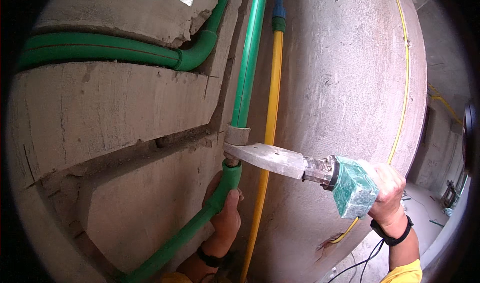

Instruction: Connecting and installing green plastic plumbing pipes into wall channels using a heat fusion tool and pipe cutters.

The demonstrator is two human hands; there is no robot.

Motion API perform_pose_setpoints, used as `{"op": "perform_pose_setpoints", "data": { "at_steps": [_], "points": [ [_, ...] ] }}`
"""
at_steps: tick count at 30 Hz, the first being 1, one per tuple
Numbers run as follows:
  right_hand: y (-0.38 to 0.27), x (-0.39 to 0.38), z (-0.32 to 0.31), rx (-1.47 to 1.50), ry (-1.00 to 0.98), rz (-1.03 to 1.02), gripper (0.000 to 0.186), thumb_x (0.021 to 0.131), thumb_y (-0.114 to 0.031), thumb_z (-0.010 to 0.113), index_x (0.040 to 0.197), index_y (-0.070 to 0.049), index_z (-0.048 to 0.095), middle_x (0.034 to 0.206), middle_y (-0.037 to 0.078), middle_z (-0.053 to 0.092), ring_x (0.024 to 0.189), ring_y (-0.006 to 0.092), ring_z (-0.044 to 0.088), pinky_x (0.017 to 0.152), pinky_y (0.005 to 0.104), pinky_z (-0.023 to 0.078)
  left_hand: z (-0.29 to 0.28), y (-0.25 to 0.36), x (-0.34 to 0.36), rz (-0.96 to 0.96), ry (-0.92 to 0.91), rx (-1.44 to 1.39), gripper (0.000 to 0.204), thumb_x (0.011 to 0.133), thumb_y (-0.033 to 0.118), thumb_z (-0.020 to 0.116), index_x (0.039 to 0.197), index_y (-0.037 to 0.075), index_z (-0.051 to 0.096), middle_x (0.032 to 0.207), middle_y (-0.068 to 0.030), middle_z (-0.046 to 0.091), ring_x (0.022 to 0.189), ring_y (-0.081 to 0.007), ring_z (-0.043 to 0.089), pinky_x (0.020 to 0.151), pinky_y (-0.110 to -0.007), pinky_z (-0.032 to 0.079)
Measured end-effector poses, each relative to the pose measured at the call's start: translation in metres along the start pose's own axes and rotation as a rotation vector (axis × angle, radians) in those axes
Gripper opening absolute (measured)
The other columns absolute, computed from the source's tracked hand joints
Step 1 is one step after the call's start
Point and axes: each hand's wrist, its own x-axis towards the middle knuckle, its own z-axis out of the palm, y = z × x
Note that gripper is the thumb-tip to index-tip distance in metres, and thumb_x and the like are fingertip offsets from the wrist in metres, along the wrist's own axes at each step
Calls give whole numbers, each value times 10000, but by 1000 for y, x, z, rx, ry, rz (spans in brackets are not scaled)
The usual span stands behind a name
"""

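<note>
2 hands of mine show in the head view, both gripping. My right hand (387, 185) is closed around the back of a boxy green tool (355, 188), its casing smeared white; the handle is mostly hidden by my fingers. From the tool, a flat metal plate (270, 159) reaches left, with a grey socket (237, 135) on its upper side and a short stub (231, 160) underneath. An upright green pipe (249, 58) comes down into the socket, and the stub meets the mouth of a green elbow (231, 178). My left hand (230, 220) wraps that elbow from behind, my thumb along its right side; a lower green pipe (167, 243) slants from it down to the left.

Behind the plate runs 1 yellow pipe (273, 93). At upper left, a thick green pipe (105, 50) lies in a groove in the grey wall (125, 95). I wear 2 black wristbands, 1 on each wrist, and a black cord (370, 257) hangs below my right hand.
</note>
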Motion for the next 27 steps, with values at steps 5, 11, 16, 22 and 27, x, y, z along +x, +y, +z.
{"op": "perform_pose_setpoints", "data": {
  "at_steps": [5, 11, 16, 22, 27],
  "points": [
    [6, -11, -21, -20, 2, -45, 371, 645, -184, 695, 981, -25, 691, 657, 76, 498, 562, 250, 527, 517, 362, 404, 5, 19, -13, 108, -26, 29, 689, 794, 290, 673, 1378, 23, 422, 1066, -74, 571, 875, -155, 582, 719, -287, 495],
    [7, -17, -36, -44, -1, -58, 386, 654, -205, 699, 992, -21, 675, 670, 81, 504, 572, 251, 536, 515, 357, 402, 14, 38, -22, 210, -82, -144, 654, 814, 271, 658, 1343, -48, 443, 1042, -105, 588, 753, -139, 559, 657, -280, 487],
    [9, -22, -37, -67, -14, -65, 383, 662, -236, 720, 977, -23, 677, 670, 84, 524, 573, 253, 550, 508, 359, 408, 20, 40, -22, 121, -164, -212, 658, 834, 312, 623, 1392, 35, 411, 1111, -110, 590, 793, -185, 618, 609, -315, 499],
    [-1, -20, -34, 92, -21, 17, 361, 636, -242, 746, 930, -40, 691, 639, 69, 535, 541, 252, 568, 495, 362, 435, 25, 33, -26, 278, 62, -245, 566, 842, 292, 616, 1313, 22, 454, 1069, -131, 588, 729, -191, 564, 614, -293, 473],
    [2, -27, -33, 56, -73, 39, 384, 626, -240, 745, 953, -44, 691, 659, 67, 546, 549, 250, 569, 500, 361, 433, 19, 46, -30, 198, 29, -184, 515, 864, 214, 611, 1315, 16, 458, 1066, -120, 589, 724, -164, 545, 595, -263, 448]
  ]
}}
